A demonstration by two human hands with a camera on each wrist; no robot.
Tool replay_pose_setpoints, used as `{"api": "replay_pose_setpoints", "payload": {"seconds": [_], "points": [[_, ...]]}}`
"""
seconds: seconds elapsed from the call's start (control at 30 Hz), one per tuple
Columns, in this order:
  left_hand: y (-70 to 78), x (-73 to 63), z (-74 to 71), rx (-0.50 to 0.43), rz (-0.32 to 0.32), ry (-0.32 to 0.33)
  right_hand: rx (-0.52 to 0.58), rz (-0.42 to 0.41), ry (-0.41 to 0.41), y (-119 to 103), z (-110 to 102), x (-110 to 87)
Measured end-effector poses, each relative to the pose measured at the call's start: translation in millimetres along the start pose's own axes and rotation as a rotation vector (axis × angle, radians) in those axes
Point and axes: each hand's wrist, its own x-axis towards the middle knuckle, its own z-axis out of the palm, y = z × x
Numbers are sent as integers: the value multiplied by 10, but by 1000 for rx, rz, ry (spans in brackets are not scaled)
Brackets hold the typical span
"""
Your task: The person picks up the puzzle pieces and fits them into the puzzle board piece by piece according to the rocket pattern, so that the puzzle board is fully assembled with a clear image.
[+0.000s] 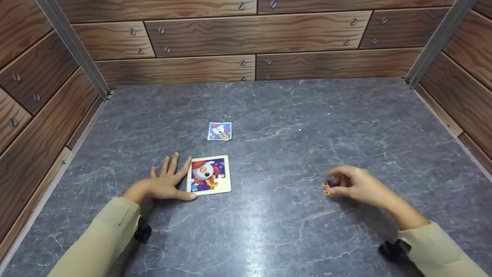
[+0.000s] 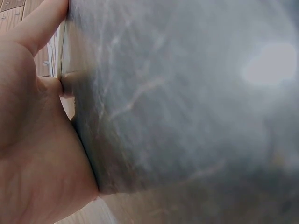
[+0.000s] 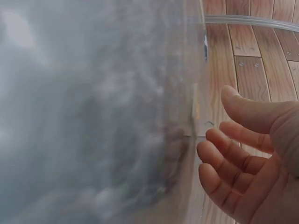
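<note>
A small jigsaw puzzle in a cream frame point(image 1: 223, 187) lies on the grey table, showing a white-faced cartoon character with red on a purple ground. Bare cream shows at the lower right of its picture. My left hand point(image 1: 169, 184) lies spread at the frame's left edge, thumb and forefinger touching its corners. Over on the right, my right hand point(image 1: 351, 184) is low over orange and purple puzzle pieces point(image 1: 326, 189), partly hidden by its fingers. In the right wrist view, the thumb point(image 3: 250, 109) stands apart from the bent fingers point(image 3: 224, 161), with nothing visible between them.
A small printed picture card point(image 1: 220, 131) with the same character lies beyond the puzzle. Wood-patterned walls point(image 1: 253, 36) enclose the table point(image 1: 269, 231) at the back and both sides. Two tiny white specks lie on the table toward the back right.
</note>
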Motion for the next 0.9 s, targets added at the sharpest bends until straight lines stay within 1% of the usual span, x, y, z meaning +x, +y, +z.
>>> {"api": "replay_pose_setpoints", "payload": {"seconds": [0.07, 0.2, 0.37, 0.5, 0.7, 0.9], "points": [[-1, 1, 2, 3, 2, 4, -16, 30, -10, 21, -3, -20], [-1, -1, 3, 5, 3, 5, -49, 61, -37, 40, -7, -23], [4, -4, 0, 2, 0, -2, -75, 91, -65, 50, 0, 0], [12, -5, -13, -6, -2, -10, -74, 97, -86, 58, 3, 14], [13, -2, -34, -2, -2, -13, -72, 59, -106, 72, -3, 27], [4, -2, -21, 4, -7, -11, -102, 5, -123, 87, 4, 21]]}}
